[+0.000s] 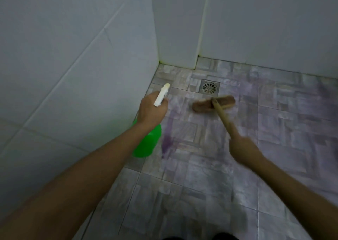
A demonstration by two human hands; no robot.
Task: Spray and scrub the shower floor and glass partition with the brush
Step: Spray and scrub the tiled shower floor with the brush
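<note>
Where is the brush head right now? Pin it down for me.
In the head view, the brush head sits on the tiled floor just below the metal drain, right of centre, its wooden handle gripped by the right hand.

The shower floor (210,175) is laid with grey, mottled square tiles in a patchwork pattern, with thin dark grout lines between them. A square metal drain (209,87) with a round slotted grate is set flush into it near the far corner where the white tiled walls meet the floor. Just in front of the drain, on the near side, the brown head of the brush (214,103) rests on the tiles, its long side lying roughly parallel to the drain's front edge. To the left of the drain and nearer the viewer, a purple streak (167,141) stains the tiles, running towards the near side, and fainter purple smears spread to the right of the drain
</note>
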